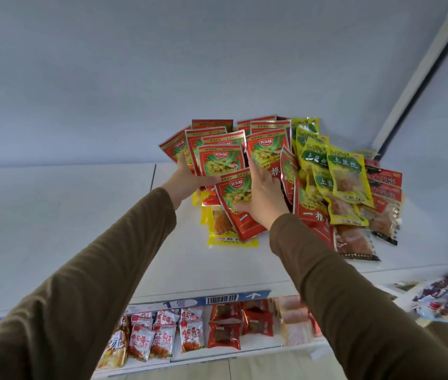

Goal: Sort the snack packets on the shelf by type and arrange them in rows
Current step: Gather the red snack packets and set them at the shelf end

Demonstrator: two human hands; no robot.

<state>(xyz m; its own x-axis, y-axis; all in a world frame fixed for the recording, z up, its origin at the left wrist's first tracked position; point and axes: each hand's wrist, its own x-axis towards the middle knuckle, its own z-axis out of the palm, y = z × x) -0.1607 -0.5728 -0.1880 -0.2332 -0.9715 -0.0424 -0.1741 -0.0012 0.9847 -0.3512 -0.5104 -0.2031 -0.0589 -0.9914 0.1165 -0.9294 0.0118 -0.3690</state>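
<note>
Gripping glossy flat red foil packets (221,160)

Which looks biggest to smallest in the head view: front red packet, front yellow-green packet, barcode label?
1. Front red packet, though the right hand covers part.
2. Front yellow-green packet, nearly alike; it lies farther off, so unsure.
3. Barcode label, clearly smallest.

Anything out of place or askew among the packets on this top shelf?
Yes. A yellow packet lies flat, half buried under the red packets; right of them, the yellow-green packets and clear dark-edged ones slump in an overlapping heap.
</note>
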